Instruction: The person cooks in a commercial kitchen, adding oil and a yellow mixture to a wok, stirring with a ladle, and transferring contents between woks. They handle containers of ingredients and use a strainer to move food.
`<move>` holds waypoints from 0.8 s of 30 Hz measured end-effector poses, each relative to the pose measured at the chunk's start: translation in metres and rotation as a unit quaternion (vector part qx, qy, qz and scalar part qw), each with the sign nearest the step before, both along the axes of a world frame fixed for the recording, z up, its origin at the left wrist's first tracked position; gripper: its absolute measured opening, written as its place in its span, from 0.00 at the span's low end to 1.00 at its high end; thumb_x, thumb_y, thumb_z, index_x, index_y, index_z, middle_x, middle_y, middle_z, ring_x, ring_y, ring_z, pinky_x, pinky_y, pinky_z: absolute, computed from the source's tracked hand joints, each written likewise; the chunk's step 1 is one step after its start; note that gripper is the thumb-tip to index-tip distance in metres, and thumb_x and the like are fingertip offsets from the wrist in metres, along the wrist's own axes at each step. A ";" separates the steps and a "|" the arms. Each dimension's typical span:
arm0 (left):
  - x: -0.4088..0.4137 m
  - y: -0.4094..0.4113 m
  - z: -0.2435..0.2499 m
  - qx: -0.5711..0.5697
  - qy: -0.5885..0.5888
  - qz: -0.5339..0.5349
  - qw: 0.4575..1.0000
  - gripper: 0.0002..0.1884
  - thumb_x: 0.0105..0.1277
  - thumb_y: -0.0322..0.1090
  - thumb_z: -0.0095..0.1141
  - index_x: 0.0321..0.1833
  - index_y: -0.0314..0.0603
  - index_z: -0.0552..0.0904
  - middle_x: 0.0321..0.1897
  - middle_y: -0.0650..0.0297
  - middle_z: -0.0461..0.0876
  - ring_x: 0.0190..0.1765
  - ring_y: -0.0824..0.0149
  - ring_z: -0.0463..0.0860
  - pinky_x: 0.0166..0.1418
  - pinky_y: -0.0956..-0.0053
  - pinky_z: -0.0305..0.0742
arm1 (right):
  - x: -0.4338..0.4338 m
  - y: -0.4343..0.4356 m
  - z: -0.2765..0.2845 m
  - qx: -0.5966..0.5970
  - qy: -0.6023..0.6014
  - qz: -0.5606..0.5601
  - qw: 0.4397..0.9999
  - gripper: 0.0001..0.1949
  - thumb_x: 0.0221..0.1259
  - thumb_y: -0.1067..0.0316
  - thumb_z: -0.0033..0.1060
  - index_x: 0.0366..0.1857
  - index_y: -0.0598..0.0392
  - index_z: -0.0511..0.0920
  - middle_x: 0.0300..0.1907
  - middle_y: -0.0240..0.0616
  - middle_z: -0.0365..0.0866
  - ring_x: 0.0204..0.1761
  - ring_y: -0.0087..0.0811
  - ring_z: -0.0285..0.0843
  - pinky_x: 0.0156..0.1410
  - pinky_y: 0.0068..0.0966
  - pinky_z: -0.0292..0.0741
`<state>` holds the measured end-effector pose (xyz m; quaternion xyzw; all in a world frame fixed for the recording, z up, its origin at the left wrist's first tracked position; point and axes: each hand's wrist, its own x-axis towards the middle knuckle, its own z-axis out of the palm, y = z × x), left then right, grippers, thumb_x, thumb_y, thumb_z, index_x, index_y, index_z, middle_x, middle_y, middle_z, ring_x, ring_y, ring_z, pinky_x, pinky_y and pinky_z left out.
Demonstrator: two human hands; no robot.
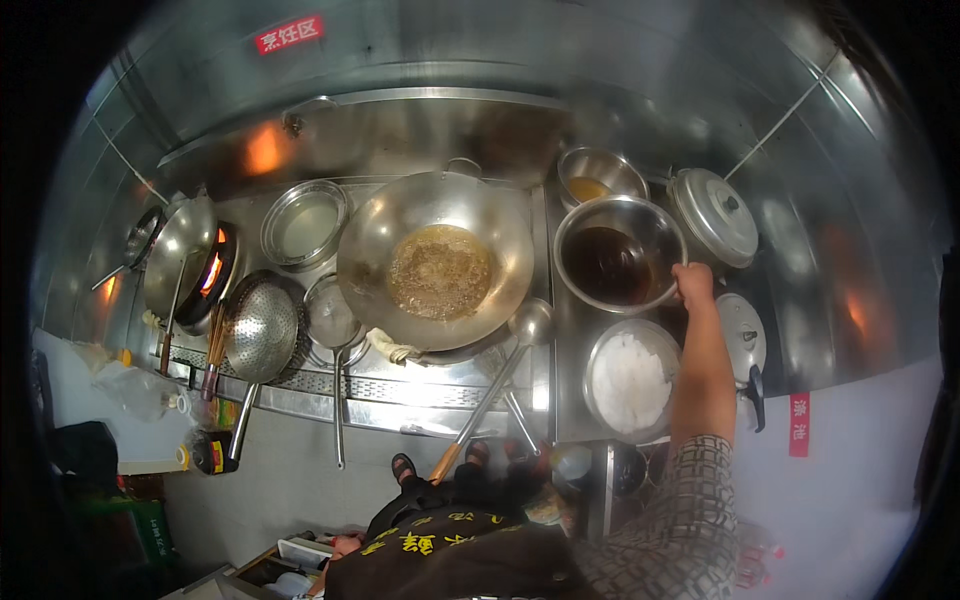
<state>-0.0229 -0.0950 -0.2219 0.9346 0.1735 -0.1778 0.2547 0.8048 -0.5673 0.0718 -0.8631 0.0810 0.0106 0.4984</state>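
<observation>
My right hand [694, 285] grips the rim of a steel bowl [568, 279] partly filled with dark brown liquid. That bowl sits to the right of a large wok [367, 240], where bubbling, yellowish-brown liquid [440, 271] covers the bottom. A folded cloth [391, 348] lies at the wok's near rim. Low in the picture, my left hand [346, 545] is beside my dark apron, near a drawer or box [304, 553]. Its fingers are too small and partly hidden to make out.
Flames [213, 274] burn on the left burner beside a tilted wok [171, 251]. A perforated strainer [261, 330], a mesh skimmer [331, 319] and a long-handled ladle [531, 321] line the front. A pan of white solid [630, 382] and lidded pots [716, 217] stand right.
</observation>
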 end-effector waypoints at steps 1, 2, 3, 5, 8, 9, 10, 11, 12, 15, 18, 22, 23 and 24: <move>0.002 -0.012 -0.015 0.068 0.060 0.171 0.981 0.11 0.56 0.39 0.56 0.28 0.37 0.81 0.28 0.58 0.84 0.37 0.55 0.85 0.42 0.64 0.77 | -0.001 0.004 0.005 0.002 -0.006 -0.003 1.000 0.09 0.45 0.72 0.61 0.17 0.68 0.76 0.17 0.44 0.75 0.15 0.35 0.74 0.16 0.31 0.71; 0.001 -0.021 -0.024 0.025 0.078 0.282 0.956 0.11 0.56 0.39 0.56 0.28 0.37 0.81 0.28 0.58 0.84 0.37 0.56 0.85 0.42 0.64 0.77 | -0.001 0.018 0.016 -0.001 -0.018 0.002 1.000 0.09 0.45 0.72 0.62 0.18 0.68 0.76 0.17 0.45 0.75 0.14 0.35 0.74 0.16 0.31 0.70; 0.002 -0.019 -0.025 -0.049 0.076 0.308 0.947 0.10 0.56 0.38 0.56 0.28 0.37 0.81 0.28 0.59 0.83 0.36 0.56 0.84 0.41 0.64 0.77 | -0.004 0.027 0.027 -0.005 -0.028 0.002 1.000 0.09 0.44 0.72 0.62 0.18 0.68 0.76 0.17 0.45 0.76 0.14 0.36 0.73 0.16 0.31 0.69; 0.004 -0.013 -0.028 -0.149 0.080 0.363 0.916 0.10 0.56 0.37 0.56 0.28 0.37 0.81 0.27 0.59 0.83 0.35 0.57 0.84 0.40 0.64 0.76 | -0.010 0.041 0.046 -0.087 -0.068 0.010 0.994 0.10 0.44 0.70 0.63 0.21 0.69 0.78 0.18 0.47 0.77 0.17 0.39 0.75 0.22 0.36 0.72; -0.001 -0.009 -0.032 -0.220 0.073 0.404 0.885 0.09 0.57 0.36 0.56 0.27 0.37 0.80 0.27 0.60 0.82 0.34 0.59 0.83 0.39 0.65 0.76 | -0.021 0.071 0.077 -0.237 -0.068 0.028 0.969 0.13 0.44 0.65 0.64 0.24 0.68 0.79 0.22 0.49 0.78 0.24 0.43 0.79 0.34 0.40 0.75; -0.002 -0.007 -0.034 -0.238 0.069 0.417 0.875 0.08 0.57 0.35 0.56 0.27 0.37 0.80 0.26 0.60 0.82 0.34 0.59 0.83 0.39 0.65 0.76 | -0.031 0.086 0.092 -0.258 -0.075 0.034 0.963 0.13 0.45 0.64 0.64 0.25 0.67 0.80 0.23 0.51 0.79 0.25 0.44 0.79 0.34 0.40 0.75; -0.005 -0.006 -0.036 -0.254 0.066 0.427 0.865 0.08 0.57 0.35 0.56 0.27 0.37 0.80 0.26 0.60 0.82 0.34 0.60 0.82 0.38 0.65 0.76 | -0.040 0.101 0.105 -0.277 -0.082 0.039 0.957 0.13 0.45 0.64 0.65 0.26 0.67 0.81 0.24 0.52 0.80 0.26 0.44 0.80 0.35 0.40 0.75; -0.006 -0.004 -0.039 -0.267 0.062 0.436 0.858 0.08 0.57 0.34 0.56 0.26 0.37 0.80 0.26 0.61 0.82 0.33 0.60 0.82 0.38 0.66 0.75 | -0.046 0.114 0.112 -0.296 -0.089 0.045 0.950 0.14 0.45 0.63 0.65 0.27 0.67 0.81 0.25 0.53 0.81 0.27 0.45 0.81 0.35 0.40 0.75; -0.007 -0.002 -0.041 -0.281 0.059 0.441 0.850 0.08 0.57 0.34 0.55 0.26 0.37 0.80 0.26 0.61 0.81 0.33 0.61 0.82 0.38 0.66 0.75 | -0.045 0.123 0.116 -0.301 -0.078 0.063 0.948 0.16 0.46 0.62 0.65 0.32 0.67 0.83 0.30 0.57 0.83 0.34 0.47 0.84 0.38 0.40 0.78; -0.012 0.002 -0.046 -0.312 0.051 0.459 0.830 0.07 0.57 0.33 0.55 0.25 0.37 0.80 0.25 0.62 0.81 0.32 0.62 0.81 0.36 0.66 0.75 | -0.049 0.145 0.129 -0.366 -0.058 0.046 0.928 0.17 0.48 0.60 0.65 0.34 0.66 0.83 0.34 0.58 0.84 0.41 0.49 0.85 0.44 0.40 0.79; -0.018 0.002 -0.051 -0.340 0.044 0.478 0.809 0.06 0.57 0.31 0.55 0.25 0.37 0.79 0.25 0.63 0.80 0.31 0.63 0.80 0.35 0.67 0.74 | -0.055 0.165 0.137 -0.448 -0.073 0.057 0.889 0.18 0.50 0.58 0.65 0.36 0.66 0.83 0.41 0.57 0.84 0.45 0.51 0.84 0.52 0.40 0.78; -0.028 -0.001 -0.060 -0.368 0.035 0.500 0.783 0.06 0.57 0.29 0.55 0.24 0.37 0.79 0.24 0.64 0.79 0.29 0.65 0.79 0.34 0.68 0.73 | -0.055 0.189 0.145 -0.494 -0.072 0.071 0.864 0.20 0.51 0.57 0.66 0.42 0.64 0.83 0.46 0.57 0.82 0.50 0.51 0.82 0.55 0.40 0.77; -0.031 -0.002 -0.061 -0.374 0.034 0.506 0.777 0.06 0.57 0.29 0.55 0.24 0.37 0.79 0.24 0.64 0.79 0.29 0.66 0.79 0.33 0.68 0.73 | -0.057 0.195 0.147 -0.503 -0.078 0.069 0.858 0.20 0.51 0.57 0.66 0.43 0.63 0.83 0.46 0.56 0.82 0.51 0.51 0.81 0.56 0.40 0.76; -0.033 -0.003 -0.062 -0.379 0.032 0.511 0.771 0.06 0.57 0.29 0.55 0.24 0.37 0.79 0.23 0.64 0.79 0.29 0.66 0.78 0.33 0.68 0.73 | -0.061 0.203 0.149 -0.509 -0.084 0.068 0.854 0.20 0.52 0.57 0.66 0.43 0.62 0.83 0.47 0.55 0.83 0.52 0.50 0.81 0.56 0.40 0.76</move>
